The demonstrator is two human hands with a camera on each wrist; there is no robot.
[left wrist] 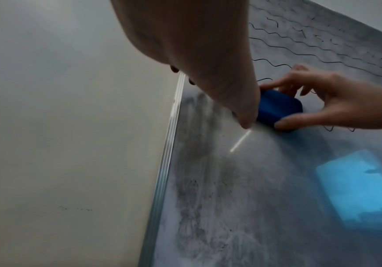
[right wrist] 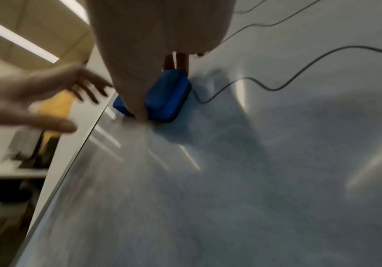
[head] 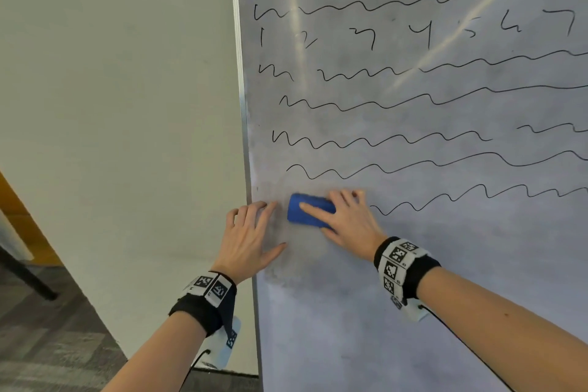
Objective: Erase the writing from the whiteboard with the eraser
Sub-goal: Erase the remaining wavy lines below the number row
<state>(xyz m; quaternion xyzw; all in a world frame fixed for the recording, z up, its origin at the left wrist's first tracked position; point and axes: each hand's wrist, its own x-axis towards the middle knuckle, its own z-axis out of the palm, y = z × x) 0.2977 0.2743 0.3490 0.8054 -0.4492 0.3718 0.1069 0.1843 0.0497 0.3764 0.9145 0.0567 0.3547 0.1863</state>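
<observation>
The eraser (head: pixel 310 210) — a blue block — lies flat against the whiteboard (head: pixel 413 264), low and near its left edge, under the right hand (head: pixel 346 219). That hand grasps it: the thumb runs along the lower long side, the index finger lies across its back and the other fingers curl past its upper right end. Just left of the eraser, the left hand (head: pixel 251 239) holds nothing, its fingers spread and relaxed over the board's metal frame (head: pixel 245 124); whether the palm presses on the board I cannot tell.

From the right wrist view the palm hides most of the eraser's middle, and the left hand is blurred there. The left wrist view shows the eraser's right end partly behind the left thumb. The board's top and right side are cut off in the head view, so the uppermost row of letters is only half readable.

Black marker writing (head: pixel 413 99) fills the board above and right of the eraser — wavy lines, a row of numerals. One wavy line (head: pixel 477 197) starts just beside the right hand. Grey smudges (left wrist: pixel 199 189) cover the board below both hands. A pale wall (head: pixel 121 105) lies left of the frame.
</observation>
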